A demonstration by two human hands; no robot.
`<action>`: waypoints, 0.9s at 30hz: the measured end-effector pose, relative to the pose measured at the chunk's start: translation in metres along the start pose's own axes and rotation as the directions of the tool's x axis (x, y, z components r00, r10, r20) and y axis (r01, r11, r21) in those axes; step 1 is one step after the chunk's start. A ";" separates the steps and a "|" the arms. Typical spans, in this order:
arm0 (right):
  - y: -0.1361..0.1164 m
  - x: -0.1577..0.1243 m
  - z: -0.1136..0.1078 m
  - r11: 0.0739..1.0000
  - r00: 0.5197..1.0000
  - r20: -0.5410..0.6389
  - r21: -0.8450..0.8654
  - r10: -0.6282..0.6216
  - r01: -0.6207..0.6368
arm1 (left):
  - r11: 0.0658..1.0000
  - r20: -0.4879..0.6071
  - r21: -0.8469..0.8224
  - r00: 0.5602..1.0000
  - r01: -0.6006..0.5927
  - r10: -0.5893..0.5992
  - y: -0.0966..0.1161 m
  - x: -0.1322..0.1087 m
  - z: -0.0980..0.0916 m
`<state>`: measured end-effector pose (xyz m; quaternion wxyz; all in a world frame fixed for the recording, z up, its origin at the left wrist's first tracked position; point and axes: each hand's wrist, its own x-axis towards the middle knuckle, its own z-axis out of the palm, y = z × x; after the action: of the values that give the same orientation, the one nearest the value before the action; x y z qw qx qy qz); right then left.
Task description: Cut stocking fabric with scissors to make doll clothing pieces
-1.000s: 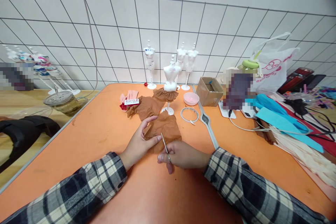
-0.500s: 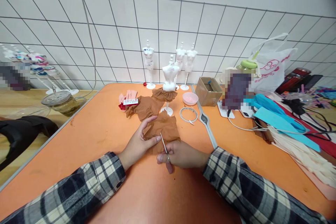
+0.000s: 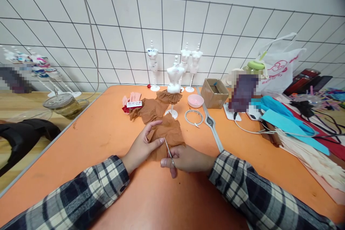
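My left hand (image 3: 142,145) is closed on the near left side of a crinkled brown piece of thin fabric or crepe paper (image 3: 174,133), thumb on top. In my right hand (image 3: 185,158) is a small pair of scissors (image 3: 169,151), its metal blades pointing away from me and lying over the brown piece near the left thumb. The finger loops are mostly hidden by the fingers. Just beyond stands a small white dress form (image 3: 175,75) with a brown ruffle (image 3: 169,97) around its lower part. More crumpled brown material (image 3: 149,111) lies to its left.
A small labelled box (image 3: 134,105) rests on pink and red scraps at left. Right of the dress form are a pink bowl (image 3: 195,101), a wire coil (image 3: 193,117) and a cardboard box (image 3: 215,94). Phones, cables and coloured strips (image 3: 293,125) crowd the right side. Several dress forms stand behind.
Both hands have hardly moved. The near left part of the brown piece hangs a little lower and shows more below my left thumb; the scissors have shifted very slightly.
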<state>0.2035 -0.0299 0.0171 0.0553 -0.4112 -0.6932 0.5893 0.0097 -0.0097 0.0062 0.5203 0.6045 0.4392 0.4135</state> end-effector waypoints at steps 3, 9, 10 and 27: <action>-0.001 -0.001 -0.001 1.000 1.000 0.010 0.028 0.011 -0.011 | 0.998 0.010 0.049 1.000 -0.025 0.025 0.003 -0.001 0.002; 0.011 0.008 0.005 0.996 1.000 -0.013 0.086 -0.026 0.027 | 0.989 -0.010 0.132 0.997 -0.073 0.075 0.003 -0.001 0.002; 0.012 0.009 0.005 0.996 0.999 -0.021 0.078 -0.048 0.049 | 0.989 -0.008 0.126 0.997 -0.073 0.075 0.003 -0.001 0.002; 0.008 0.006 0.006 0.984 0.992 -0.010 0.126 -0.123 0.123 | 0.999 0.046 0.013 0.998 -0.039 0.039 0.000 -0.002 0.001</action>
<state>0.2000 -0.0308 0.0062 0.1182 -0.3641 -0.6785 0.6269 0.0105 -0.0122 0.0058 0.5177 0.6258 0.4183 0.4068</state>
